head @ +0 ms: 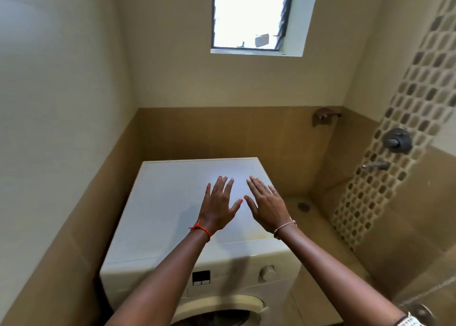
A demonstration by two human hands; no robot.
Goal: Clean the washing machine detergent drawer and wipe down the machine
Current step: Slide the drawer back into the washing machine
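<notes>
I see a bright window (pixel 249 14) high in the back wall, with a band of brown tiles (pixel 222 133) lower down. On the right-hand wall a mosaic strip (pixel 404 103) runs downward, a round metal shower valve (pixel 397 140) at its edge and a spout (pixel 376 165) below that. A floor drain (pixel 303 206) sits in the corner, and a small brown fitting (pixel 325 116) is fixed above it.

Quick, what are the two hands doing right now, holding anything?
Left hand: open, fingers straight, holding nothing, over the top of the washing machine.
Right hand: open, fingers straight, holding nothing.
</notes>
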